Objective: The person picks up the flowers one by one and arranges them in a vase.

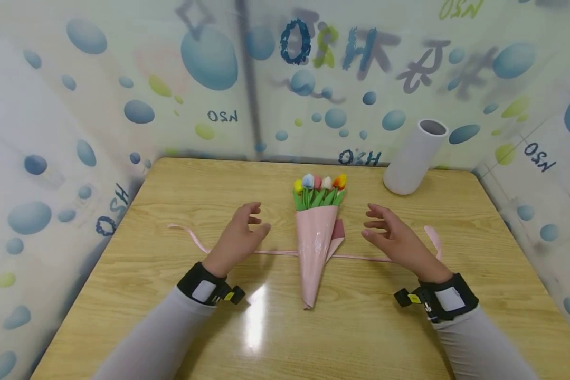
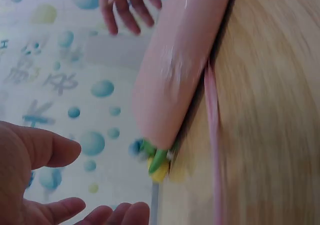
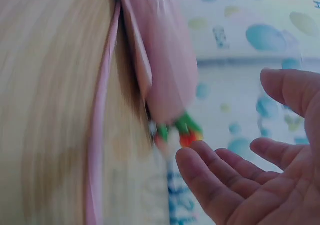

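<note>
Here are my hands: the left hand (image 1: 237, 232) on one side, the right hand (image 1: 399, 240) on the other, both loosely spread, palms turned inward, fingers softly bent, pinching nothing. Between them, touching neither, lies the bouquet (image 1: 313, 248), flat on the counter (image 1: 351, 327), narrow tip towards me, blooms (image 1: 317, 183) pointing away.

And the ribbon (image 1: 361, 257)! It runs crosswise beneath the bouquet, a tail out to each side, and each hand hovers by its own tail. That's a tidy layout, I'd judge: the pass sits below the wide mouth, so a tie there should grip the stems and spare the blooms. Best done by pinching both tails well out from the wrap and lifting evenly, so the bouquet doesn't roll. Mind the loose flap (image 1: 337, 235) on the right; I'd press it flat first, lest the ribbon snag it. Gentle tension too, as that glossy wrap looks likely to crease.

Further out, the white vase (image 1: 410, 163) stands near the far right corner, well apart, and behind everything the bubble-print wall (image 1: 275, 119).
</note>
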Tool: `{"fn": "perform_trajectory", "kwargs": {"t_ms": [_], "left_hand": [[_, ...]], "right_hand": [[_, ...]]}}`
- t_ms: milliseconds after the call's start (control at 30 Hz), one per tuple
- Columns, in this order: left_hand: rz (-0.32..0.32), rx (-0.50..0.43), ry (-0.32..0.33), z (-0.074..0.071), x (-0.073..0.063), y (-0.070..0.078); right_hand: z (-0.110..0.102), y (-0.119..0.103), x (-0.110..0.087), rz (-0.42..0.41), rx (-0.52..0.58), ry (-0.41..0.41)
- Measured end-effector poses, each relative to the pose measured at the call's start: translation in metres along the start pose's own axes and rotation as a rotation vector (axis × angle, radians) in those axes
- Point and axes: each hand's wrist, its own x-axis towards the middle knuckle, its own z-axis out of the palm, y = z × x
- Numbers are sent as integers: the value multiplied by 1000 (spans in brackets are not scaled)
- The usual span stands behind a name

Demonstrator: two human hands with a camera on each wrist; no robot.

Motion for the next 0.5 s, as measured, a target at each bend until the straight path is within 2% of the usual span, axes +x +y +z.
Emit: {"fn": "perform_trajectory", "kwargs": {"t_ms": [233, 367, 500], "left_hand": [[34, 2, -66, 42, 12, 13], [31, -20, -101, 58, 16, 16], [12, -71, -141, 69, 20, 19]], "right_hand": [[37, -9, 19, -2, 182, -89], [51, -14, 22, 6, 312, -133], [57, -15, 24, 54, 440, -167]]}}
